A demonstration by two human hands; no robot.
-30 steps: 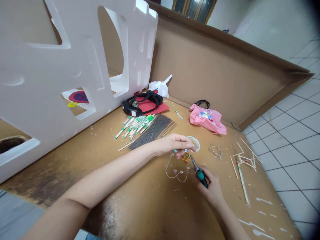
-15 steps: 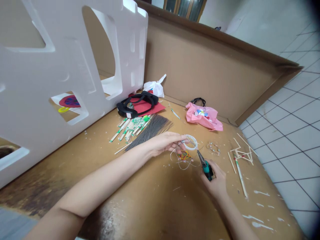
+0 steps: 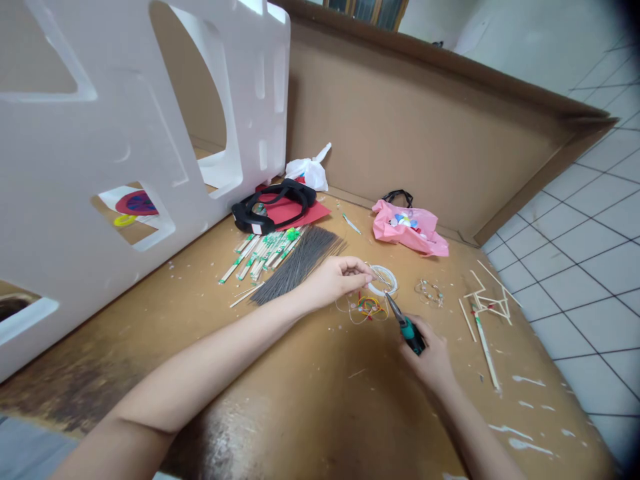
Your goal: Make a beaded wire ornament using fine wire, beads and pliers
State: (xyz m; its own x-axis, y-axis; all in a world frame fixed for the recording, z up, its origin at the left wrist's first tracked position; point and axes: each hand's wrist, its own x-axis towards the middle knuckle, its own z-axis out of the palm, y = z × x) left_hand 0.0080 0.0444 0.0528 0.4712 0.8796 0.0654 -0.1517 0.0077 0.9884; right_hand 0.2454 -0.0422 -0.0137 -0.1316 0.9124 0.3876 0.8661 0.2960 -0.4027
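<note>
The left hand [image 3: 336, 279] reaches over the cardboard bench [image 3: 310, 400] with its fingers pinched on thin wire [image 3: 361, 308], a loose beaded tangle that lies on the bench just below the fingertips, with coloured rubber bands [image 3: 371, 305] in its middle. The right hand [image 3: 431, 360] is closed round the green grip of small pliers [image 3: 404, 322], whose tip points up at the wire and bands; whether the tip touches them is too fine to tell. A white tape ring [image 3: 384, 280] lies just beyond the wire. Behind the left hand lie a fan of dark sticks [image 3: 300, 261] and a bundle of chopsticks [image 3: 260, 255]. A pink bag [image 3: 411, 231] sits near the cardboard wall, and a white foam block [image 3: 140, 113] stands at the left.
</note>
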